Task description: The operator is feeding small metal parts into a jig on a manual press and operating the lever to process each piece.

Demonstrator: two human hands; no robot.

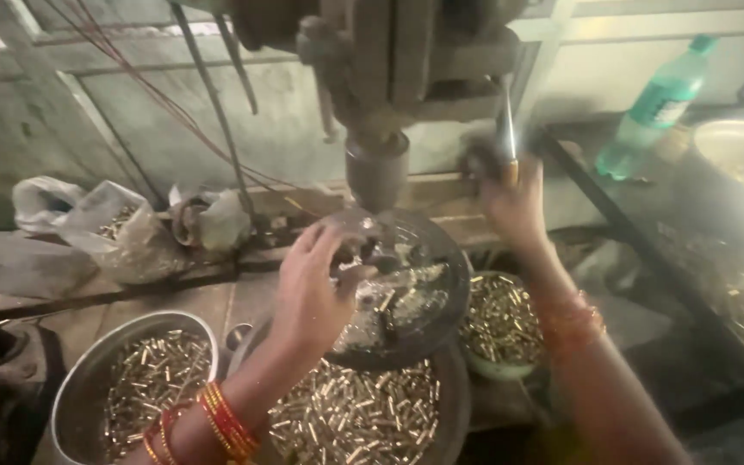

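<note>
Machine: a drill press, its chuck (376, 172) hanging just above the round table (441, 327) and not touching anything that I can make out.
Left hand: the left hand (307, 293) rests on the near edge of that table, fingers curled at the fixture (381, 258) under the chuck; whether it pinches a piece there is too blurred to tell.
Right hand: the right hand (514, 202) is raised and wrapped around the feed lever (507, 129) (the knob end is smeared by motion).
Stock: small brass pieces fill the steel bowl (75, 387) at left, the wide pan (454, 405) below the table, and the green bowl (492, 368) at right.
Progress: judging by how full all three are, much remains; worked and unworked pieces cannot be told apart.
Nearby: a green bottle (658, 108) stands well apart on the right bench.
</note>
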